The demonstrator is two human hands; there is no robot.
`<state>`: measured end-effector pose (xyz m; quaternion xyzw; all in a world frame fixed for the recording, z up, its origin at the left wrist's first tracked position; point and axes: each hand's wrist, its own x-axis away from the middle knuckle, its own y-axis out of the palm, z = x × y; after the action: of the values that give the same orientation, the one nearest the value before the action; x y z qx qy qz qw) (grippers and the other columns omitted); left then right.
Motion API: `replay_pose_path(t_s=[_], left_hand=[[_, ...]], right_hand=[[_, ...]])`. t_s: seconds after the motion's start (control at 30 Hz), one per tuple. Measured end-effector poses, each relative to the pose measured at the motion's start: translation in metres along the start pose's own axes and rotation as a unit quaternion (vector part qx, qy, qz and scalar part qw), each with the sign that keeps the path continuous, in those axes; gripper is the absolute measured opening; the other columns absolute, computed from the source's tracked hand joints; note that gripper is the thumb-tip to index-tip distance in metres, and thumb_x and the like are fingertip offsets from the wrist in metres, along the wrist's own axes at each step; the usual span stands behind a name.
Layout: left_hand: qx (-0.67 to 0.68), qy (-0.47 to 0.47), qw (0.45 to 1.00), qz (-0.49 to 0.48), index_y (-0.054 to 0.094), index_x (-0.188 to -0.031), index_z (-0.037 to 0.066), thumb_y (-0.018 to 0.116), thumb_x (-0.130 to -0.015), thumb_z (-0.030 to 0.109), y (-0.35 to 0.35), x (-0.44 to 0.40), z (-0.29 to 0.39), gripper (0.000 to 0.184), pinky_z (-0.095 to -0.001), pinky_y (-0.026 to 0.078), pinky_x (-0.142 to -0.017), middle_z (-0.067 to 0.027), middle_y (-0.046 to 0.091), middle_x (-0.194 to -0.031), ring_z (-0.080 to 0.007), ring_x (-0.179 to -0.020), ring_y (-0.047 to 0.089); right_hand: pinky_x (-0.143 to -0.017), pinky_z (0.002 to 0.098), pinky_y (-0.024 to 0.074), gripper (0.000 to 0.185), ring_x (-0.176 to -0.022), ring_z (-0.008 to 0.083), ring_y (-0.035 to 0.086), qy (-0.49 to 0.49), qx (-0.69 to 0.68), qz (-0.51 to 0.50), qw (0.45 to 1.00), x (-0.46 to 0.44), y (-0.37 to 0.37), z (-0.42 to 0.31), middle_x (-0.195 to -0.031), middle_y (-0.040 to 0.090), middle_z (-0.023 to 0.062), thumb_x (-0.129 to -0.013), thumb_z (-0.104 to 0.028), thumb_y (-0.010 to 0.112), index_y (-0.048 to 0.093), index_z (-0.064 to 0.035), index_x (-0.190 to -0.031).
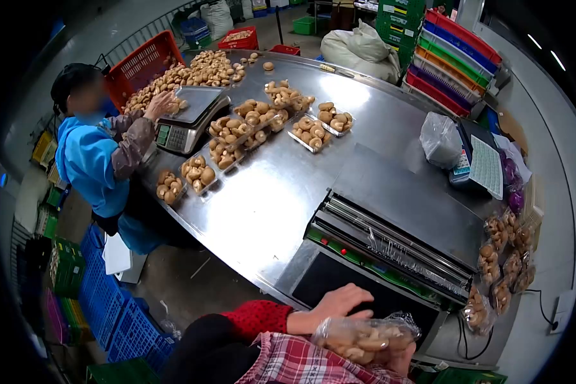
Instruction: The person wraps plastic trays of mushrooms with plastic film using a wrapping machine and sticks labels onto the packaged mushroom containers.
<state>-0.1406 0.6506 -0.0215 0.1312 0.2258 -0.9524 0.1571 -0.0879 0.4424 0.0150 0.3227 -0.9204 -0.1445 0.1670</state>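
Close to my body, a clear plastic tray of brown mushrooms (358,342) is covered in film that bunches up at its right end. My right hand (402,360) grips this tray from the right side and below; most of its fingers are hidden. Just above the tray's far edge is my left hand (336,304), its fingers stretched out and reaching over the black pad (345,286) of the wrapping machine. Whether the left palm touches the film, I cannot tell. Beyond the pad lies the machine's film roll with metal rollers (390,240).
Across the steel table (262,211), a co-worker in blue (96,160) reaches over a scale (189,121) by a mushroom heap (205,69). Several filled trays (249,121) stand mid-table. Wrapped packs (493,262) lie at right. Stacked colored baskets (451,64) stand behind.
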Motion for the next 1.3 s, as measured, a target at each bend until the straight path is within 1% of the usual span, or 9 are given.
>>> replay_pose_path(t_s=[0.07,0.13,0.27,0.37,0.47,0.67,0.83,1.0,1.3], left_hand=[[0.022,-0.027,0.997,0.064,0.061,-0.096,0.005,0.065,-0.083,0.019,-0.023,-0.009,-0.016,0.019,-0.0330,0.051,-0.063,-0.0104,0.061,-0.083,-0.0247,-0.073,0.063],[-0.037,-0.045,0.972,0.228,0.061,-0.094,0.003,0.056,-0.088,0.016,-0.077,-0.035,-0.078,0.015,-0.0274,0.049,-0.058,-0.0100,0.063,-0.080,-0.0202,-0.066,0.062],[0.114,-0.227,0.770,0.586,0.052,-0.108,-0.002,0.052,-0.094,0.037,-0.265,-0.084,-0.203,0.041,-0.0274,0.048,-0.045,-0.0098,0.061,-0.073,-0.0174,-0.060,0.063],[0.132,-0.310,0.683,0.648,0.046,-0.106,0.000,0.052,-0.093,0.036,-0.355,-0.099,-0.290,0.038,-0.0283,0.045,-0.039,-0.0137,0.059,-0.075,-0.0185,-0.046,0.056],[0.203,-0.283,0.660,0.665,0.049,-0.103,-0.003,0.056,-0.090,0.023,-0.379,-0.102,-0.337,0.030,-0.0295,0.046,-0.039,-0.0158,0.061,-0.076,-0.0217,-0.047,0.058],[0.252,-0.229,0.644,0.685,0.052,-0.108,-0.005,0.043,-0.084,-0.004,-0.382,-0.078,-0.335,0.026,-0.0319,0.054,-0.045,-0.0169,0.060,-0.082,-0.0294,-0.058,0.064],[0.192,-0.224,0.723,0.625,0.054,-0.103,-0.005,0.048,-0.085,-0.002,-0.350,-0.038,-0.265,0.019,-0.0302,0.054,-0.044,-0.0127,0.058,-0.075,-0.0252,-0.055,0.063],[0.175,-0.232,0.885,0.364,0.062,-0.093,-0.003,0.058,-0.091,0.013,-0.293,-0.077,-0.168,0.017,-0.0265,0.051,-0.045,-0.0032,0.055,-0.065,-0.0143,-0.046,0.055],[0.190,-0.198,0.961,-0.021,0.066,-0.091,-0.001,0.062,-0.087,0.015,-0.095,-0.251,-0.095,0.017,-0.0241,0.039,-0.040,-0.0041,0.063,-0.069,-0.0098,-0.046,0.051]], right_hand=[[-0.076,0.0325,0.0515,0.051,-0.089,0.0197,0.061,0.028,0.272,0.090,0.958,-0.029,-0.061,0.015,-0.102,0.062,0.0092,-0.090,-0.048,0.056,0.056,-0.0006,-0.108],[-0.066,0.0292,0.0520,0.045,-0.076,0.0187,0.062,-0.056,0.118,0.327,0.936,-0.062,-0.035,-0.017,-0.088,0.064,0.0066,-0.093,-0.045,0.052,0.059,-0.0026,-0.106],[-0.050,0.0255,0.0476,0.043,-0.065,0.0185,0.059,-0.242,-0.244,0.347,0.872,-0.091,-0.082,-0.072,-0.079,0.062,0.0038,-0.096,-0.046,0.044,0.056,-0.0065,-0.111],[-0.053,0.0247,0.0516,0.060,-0.079,0.0175,0.062,-0.127,-0.220,0.378,0.890,-0.104,-0.109,-0.076,-0.102,0.063,0.0105,-0.093,-0.055,0.043,0.051,-0.0026,-0.121],[-0.046,0.0209,0.0450,0.052,-0.056,0.0098,0.057,-0.142,-0.071,0.363,0.918,-0.116,-0.111,-0.069,-0.073,0.062,0.0021,-0.094,-0.054,0.044,0.062,-0.0051,-0.099],[-0.045,0.0199,0.0433,0.045,-0.055,0.0091,0.055,-0.118,-0.023,0.358,0.926,-0.119,-0.122,-0.074,-0.071,0.061,0.0014,-0.095,-0.049,0.046,0.060,-0.0070,-0.097],[-0.046,0.0180,0.0381,0.040,-0.057,0.0071,0.051,-0.131,-0.056,0.323,0.936,-0.110,-0.143,-0.065,-0.072,0.056,-0.0013,-0.096,-0.046,0.045,0.057,-0.0073,-0.101],[-0.047,0.0240,0.0372,0.032,-0.058,0.0114,0.048,-0.087,-0.055,0.185,0.977,-0.134,-0.137,-0.081,-0.074,0.054,0.0037,-0.094,-0.033,0.053,0.056,-0.0014,-0.101],[-0.068,0.0251,0.0472,0.043,-0.085,0.0113,0.058,-0.085,0.269,0.125,0.951,-0.237,-0.084,-0.100,-0.099,0.061,0.0071,-0.094,-0.033,0.054,0.053,0.0023,-0.119]])
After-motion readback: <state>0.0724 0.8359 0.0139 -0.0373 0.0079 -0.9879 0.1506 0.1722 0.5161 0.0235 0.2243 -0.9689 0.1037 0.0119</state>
